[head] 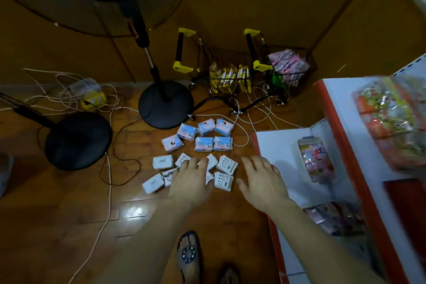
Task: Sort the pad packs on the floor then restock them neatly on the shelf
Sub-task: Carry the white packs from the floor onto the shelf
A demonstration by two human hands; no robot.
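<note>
left hand [189, 176]: spread flat on white packs [227, 165]
right hand [261, 177]: spread, empty
tip: gather white apart from blue packs [204, 143]

The scene is dim and a little yellow. One bright glare spot lies on the wooden floor [133, 211] near the person. The shelf [341, 108] at the right is smeared by motion blur. Wide-angle distortion bends the edges, and the far corners are dark.

Left hand [190, 178] on white packs [227, 174]; right hand [261, 180] hovers.
</note>
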